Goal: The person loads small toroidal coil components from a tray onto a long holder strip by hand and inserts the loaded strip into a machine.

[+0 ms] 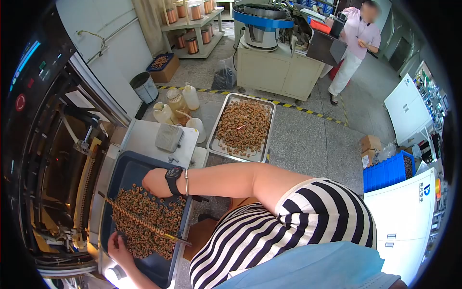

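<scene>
A dark grey tray [131,166] holds a heap of small copper-coloured rings [156,207], which look like wire-wound coils with green parts. My right hand [156,182], with a black watch and a bracelet at the wrist, is curled at the upper edge of the heap; its fingertips are hidden. At the tray's lower left side, my left hand [118,248] is closed with thumb and fingers around something dark that I cannot make out. Between the hands, a long thin strip [144,220] lies slantwise across the heap, its lower end yellowish.
An open machine [57,178] stands left of the tray. A metal tray [269,144] of similar rings lies beyond, near bottles [191,98]. At the back are a blue-rimmed bowl feeder [262,21] and a person [358,36]. A blue crate [385,173] stands at right.
</scene>
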`<action>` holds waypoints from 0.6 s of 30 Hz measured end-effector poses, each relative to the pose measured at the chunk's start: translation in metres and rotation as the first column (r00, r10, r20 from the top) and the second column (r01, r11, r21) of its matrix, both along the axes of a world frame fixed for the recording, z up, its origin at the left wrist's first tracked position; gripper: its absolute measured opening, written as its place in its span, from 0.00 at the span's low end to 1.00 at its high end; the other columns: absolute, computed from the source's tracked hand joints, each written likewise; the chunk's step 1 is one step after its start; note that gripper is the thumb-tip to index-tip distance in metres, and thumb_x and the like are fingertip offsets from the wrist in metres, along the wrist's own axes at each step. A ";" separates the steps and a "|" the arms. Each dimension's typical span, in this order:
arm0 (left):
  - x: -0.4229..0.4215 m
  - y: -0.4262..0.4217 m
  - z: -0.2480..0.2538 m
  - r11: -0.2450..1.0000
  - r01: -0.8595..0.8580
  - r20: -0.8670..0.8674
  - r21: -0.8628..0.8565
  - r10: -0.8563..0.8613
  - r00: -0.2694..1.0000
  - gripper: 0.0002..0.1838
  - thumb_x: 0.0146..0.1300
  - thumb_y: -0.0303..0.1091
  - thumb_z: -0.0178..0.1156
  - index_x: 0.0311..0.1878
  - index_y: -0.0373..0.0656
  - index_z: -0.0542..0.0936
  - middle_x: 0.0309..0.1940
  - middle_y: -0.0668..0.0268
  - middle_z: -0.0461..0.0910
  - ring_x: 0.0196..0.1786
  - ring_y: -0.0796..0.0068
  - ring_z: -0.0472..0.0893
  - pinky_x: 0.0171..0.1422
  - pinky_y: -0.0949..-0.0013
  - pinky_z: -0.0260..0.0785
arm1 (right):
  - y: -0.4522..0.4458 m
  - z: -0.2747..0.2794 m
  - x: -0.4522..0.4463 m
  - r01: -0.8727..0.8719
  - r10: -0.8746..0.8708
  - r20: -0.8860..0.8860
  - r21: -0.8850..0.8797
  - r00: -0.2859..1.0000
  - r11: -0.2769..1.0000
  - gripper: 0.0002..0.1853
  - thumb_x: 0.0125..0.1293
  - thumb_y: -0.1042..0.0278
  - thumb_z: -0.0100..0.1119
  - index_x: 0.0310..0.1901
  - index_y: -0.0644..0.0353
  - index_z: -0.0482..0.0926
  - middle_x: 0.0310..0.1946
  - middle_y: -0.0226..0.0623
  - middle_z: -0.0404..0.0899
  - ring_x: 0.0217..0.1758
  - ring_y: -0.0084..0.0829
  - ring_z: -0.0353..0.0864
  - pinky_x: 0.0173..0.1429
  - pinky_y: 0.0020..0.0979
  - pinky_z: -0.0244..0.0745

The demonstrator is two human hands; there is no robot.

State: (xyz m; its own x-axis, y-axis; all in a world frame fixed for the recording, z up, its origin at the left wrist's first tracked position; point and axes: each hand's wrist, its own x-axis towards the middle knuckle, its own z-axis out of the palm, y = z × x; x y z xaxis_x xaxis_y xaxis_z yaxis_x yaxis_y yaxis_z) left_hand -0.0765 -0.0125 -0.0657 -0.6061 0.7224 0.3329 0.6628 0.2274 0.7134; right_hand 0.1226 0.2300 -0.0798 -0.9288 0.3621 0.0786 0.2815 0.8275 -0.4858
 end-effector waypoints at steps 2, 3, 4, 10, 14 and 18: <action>-0.007 -0.003 -0.003 1.000 0.000 0.003 -0.028 0.000 1.000 0.07 0.58 0.23 0.55 0.40 0.35 0.77 0.36 0.63 0.78 0.39 0.72 0.76 0.47 0.72 0.68 | 0.001 0.000 0.001 0.018 -0.018 -0.028 0.003 0.999 1.000 0.06 0.52 0.69 0.59 0.30 0.62 0.79 0.27 0.47 0.79 0.35 0.48 0.78 0.39 0.42 0.73; -0.012 -0.003 -0.005 0.999 0.029 0.007 -0.020 -0.029 1.000 0.07 0.58 0.23 0.55 0.40 0.34 0.78 0.37 0.62 0.78 0.40 0.72 0.76 0.48 0.72 0.68 | -0.001 0.003 0.004 0.032 -0.032 -0.068 0.005 0.997 0.999 0.06 0.51 0.69 0.59 0.29 0.61 0.80 0.26 0.46 0.79 0.34 0.48 0.78 0.39 0.42 0.73; -0.018 -0.002 -0.010 0.999 0.045 0.015 -0.021 -0.045 0.999 0.07 0.58 0.24 0.55 0.40 0.34 0.78 0.38 0.62 0.79 0.41 0.72 0.76 0.49 0.72 0.68 | -0.002 0.005 0.006 0.043 -0.039 -0.124 0.034 0.991 0.998 0.07 0.47 0.67 0.59 0.27 0.59 0.80 0.25 0.46 0.79 0.34 0.47 0.78 0.39 0.42 0.73; 0.036 -0.001 0.044 0.998 0.040 -0.223 -0.046 -0.049 0.973 0.06 0.58 0.24 0.55 0.38 0.36 0.77 0.37 0.59 0.79 0.41 0.67 0.78 0.47 0.71 0.68 | -0.005 0.034 0.029 -0.060 0.021 -0.309 -0.116 0.951 0.991 0.08 0.52 0.66 0.62 0.32 0.59 0.81 0.24 0.39 0.80 0.28 0.32 0.80 0.34 0.32 0.74; 0.085 -0.009 0.078 0.953 0.292 -0.273 -0.076 -0.301 0.914 0.11 0.47 0.15 0.54 0.35 0.37 0.77 0.35 0.58 0.78 0.39 0.58 0.78 0.43 0.65 0.71 | -0.024 0.052 0.052 -0.143 0.037 -0.295 -0.346 0.955 0.927 0.09 0.55 0.68 0.61 0.33 0.65 0.79 0.24 0.35 0.79 0.27 0.21 0.78 0.32 0.24 0.72; 0.114 -0.017 0.057 0.910 0.396 -0.390 -0.123 -0.411 0.824 0.11 0.43 0.16 0.55 0.33 0.36 0.76 0.46 0.60 0.78 0.45 0.57 0.78 0.47 0.63 0.71 | -0.056 0.050 0.067 -0.206 0.044 -0.276 -0.593 0.960 0.778 0.05 0.59 0.73 0.59 0.36 0.65 0.79 0.26 0.31 0.80 0.29 0.16 0.76 0.33 0.20 0.70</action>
State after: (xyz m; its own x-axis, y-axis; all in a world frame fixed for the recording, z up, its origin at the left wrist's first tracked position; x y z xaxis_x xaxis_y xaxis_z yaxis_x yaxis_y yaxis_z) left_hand 0.0374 -0.0296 -0.0091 -0.0784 0.8888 0.4515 0.9253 -0.1037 0.3647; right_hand 0.1898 0.1744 -0.0295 -0.9515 0.2906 0.1006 0.0086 0.3521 -0.9359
